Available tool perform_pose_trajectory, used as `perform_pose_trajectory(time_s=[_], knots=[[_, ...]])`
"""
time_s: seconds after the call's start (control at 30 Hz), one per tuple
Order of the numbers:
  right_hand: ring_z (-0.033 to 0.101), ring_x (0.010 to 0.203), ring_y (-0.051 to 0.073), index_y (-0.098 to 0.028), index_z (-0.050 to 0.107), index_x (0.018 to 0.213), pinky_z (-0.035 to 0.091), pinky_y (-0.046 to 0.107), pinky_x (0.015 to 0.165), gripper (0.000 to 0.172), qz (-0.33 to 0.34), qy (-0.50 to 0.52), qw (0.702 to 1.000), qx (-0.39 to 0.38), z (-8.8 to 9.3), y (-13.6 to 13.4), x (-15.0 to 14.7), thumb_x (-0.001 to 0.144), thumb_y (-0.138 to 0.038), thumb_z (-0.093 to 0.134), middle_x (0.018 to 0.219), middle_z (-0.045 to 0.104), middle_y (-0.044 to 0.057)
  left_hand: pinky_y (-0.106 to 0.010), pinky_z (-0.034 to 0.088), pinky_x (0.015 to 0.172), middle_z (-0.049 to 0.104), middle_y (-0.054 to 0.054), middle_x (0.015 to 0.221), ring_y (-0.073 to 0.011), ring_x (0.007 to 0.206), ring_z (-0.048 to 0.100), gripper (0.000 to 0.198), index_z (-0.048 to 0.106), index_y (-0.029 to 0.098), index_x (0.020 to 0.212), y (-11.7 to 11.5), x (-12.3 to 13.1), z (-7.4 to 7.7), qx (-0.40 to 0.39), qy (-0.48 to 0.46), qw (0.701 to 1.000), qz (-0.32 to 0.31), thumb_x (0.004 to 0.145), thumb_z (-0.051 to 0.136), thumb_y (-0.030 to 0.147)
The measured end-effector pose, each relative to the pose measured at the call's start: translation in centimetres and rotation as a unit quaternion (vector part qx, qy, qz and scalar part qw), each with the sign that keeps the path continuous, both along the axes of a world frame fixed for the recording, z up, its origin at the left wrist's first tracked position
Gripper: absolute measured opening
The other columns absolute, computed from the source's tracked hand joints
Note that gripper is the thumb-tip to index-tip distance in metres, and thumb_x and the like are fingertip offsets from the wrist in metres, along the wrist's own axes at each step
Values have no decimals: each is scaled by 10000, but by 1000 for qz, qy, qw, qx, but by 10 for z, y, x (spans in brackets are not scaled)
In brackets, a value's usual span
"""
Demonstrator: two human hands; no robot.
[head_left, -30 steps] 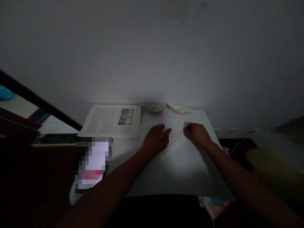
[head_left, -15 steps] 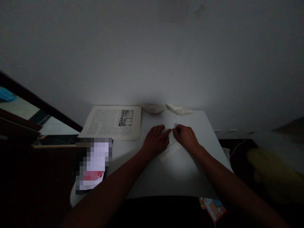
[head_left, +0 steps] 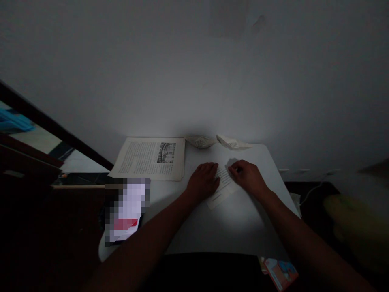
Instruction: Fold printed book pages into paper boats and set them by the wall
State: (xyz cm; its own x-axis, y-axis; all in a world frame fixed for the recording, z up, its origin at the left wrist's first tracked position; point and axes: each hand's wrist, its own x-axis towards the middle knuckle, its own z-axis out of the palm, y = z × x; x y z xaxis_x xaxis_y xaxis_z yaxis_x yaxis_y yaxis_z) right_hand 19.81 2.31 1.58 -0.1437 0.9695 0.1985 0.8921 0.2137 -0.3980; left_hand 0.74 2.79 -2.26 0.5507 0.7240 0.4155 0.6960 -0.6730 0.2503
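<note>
A small folded sheet of printed paper (head_left: 224, 185) lies slanted on the white table, between my two hands. My left hand (head_left: 203, 181) rests on its left side, palm down with the fingers stretched out. At its upper right edge, my right hand (head_left: 248, 175) is closed in a pinch, fingertips at the paper; how much of the edge is between them is hard to make out. Two folded paper boats (head_left: 200, 141) (head_left: 233, 142) stand along the back of the table by the wall.
Printed pages with a picture (head_left: 148, 158) are stacked at the table's back left. A lit phone (head_left: 129, 207), blurred out, is at the left edge. The white table (head_left: 219, 233) meets a grey wall (head_left: 194, 73). An orange box (head_left: 281, 273) sits below the front edge.
My right hand has drawn a little away from my left, showing more of the printed paper. My left index finger has pulled back from the right fingertips. The whole view has shifted slightly.
</note>
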Motion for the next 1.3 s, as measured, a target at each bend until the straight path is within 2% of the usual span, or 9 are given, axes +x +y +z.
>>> perform_pose_trajectory(time_s=[0.1,0.23,0.33,0.43,0.57,0.67,0.83,0.97,1.3], knots=[[582,712,150,-190,623,823,448,267,690,109,121,59,991,-15,0,-2,-10,820,-282,564,822,622,38,-431,394,991,550,-153,1203,-260,1140,492,434,429,121,1247,1,-2,-2,-15,-30,999,-11,857,477,306],[568,707,142,-188,640,896,462,279,694,154,177,85,980,-45,-4,-1,-13,776,-284,631,887,589,50,-402,424,982,547,-138,1198,-233,1130,503,420,423,128,1238,4,-8,-3,-61,-81,994,-28,820,464,142],[577,741,153,-193,645,955,466,292,723,229,174,62,981,-66,-5,-2,-10,754,-301,662,929,575,56,-371,451,960,537,-120,1191,-204,1099,520,472,413,138,1234,6,-12,-3,-94,-144,985,-7,772,444,50],[586,797,174,-196,624,1064,464,305,759,317,142,26,987,-74,-4,-8,-10,777,-330,643,969,577,67,-358,464,937,547,-102,1121,-196,1050,530,389,483,142,1147,8,-14,-3,-94,-185,978,27,765,495,66],[589,874,201,-195,553,1216,454,320,808,434,102,-15,991,-86,-3,-16,-12,815,-356,598,1016,574,86,-359,460,931,558,-87,1110,-199,1046,532,121,624,170,893,10,-13,-5,-79,-172,982,12,784,571,158],[591,870,198,-180,523,1264,450,311,816,468,113,-24,987,-113,1,-15,-12,823,-317,590,1024,565,94,-380,443,939,576,-75,1113,-209,1060,524,87,678,192,807,9,-13,-6,-65,-141,988,-4,790,593,206],[585,838,193,-158,514,1282,448,310,818,513,147,-18,977,-155,8,-8,-8,796,-285,617,1005,558,100,-399,427,934,588,-72,1120,-213,1063,516,154,717,225,865,7,-12,-4,-39,-94,995,-7,821,576,269],[575,876,209,-138,462,1322,444,323,839,652,164,-17,974,-158,8,-5,-6,738,-331,677,1027,550,108,-416,407,956,576,-76,1153,-217,1097,502,199,707,246,946,4,-11,-2,-29,-69,997,-18,843,545,298],[566,927,227,-130,395,1367,436,330,845,834,157,-23,972,-173,6,4,-5,640,-333,749,1042,573,112,-442,367,998,493,-148,1280,-265,1179,453,393,544,175,1215,-1,-3,3,1,5,1000,6,831,508,253]])
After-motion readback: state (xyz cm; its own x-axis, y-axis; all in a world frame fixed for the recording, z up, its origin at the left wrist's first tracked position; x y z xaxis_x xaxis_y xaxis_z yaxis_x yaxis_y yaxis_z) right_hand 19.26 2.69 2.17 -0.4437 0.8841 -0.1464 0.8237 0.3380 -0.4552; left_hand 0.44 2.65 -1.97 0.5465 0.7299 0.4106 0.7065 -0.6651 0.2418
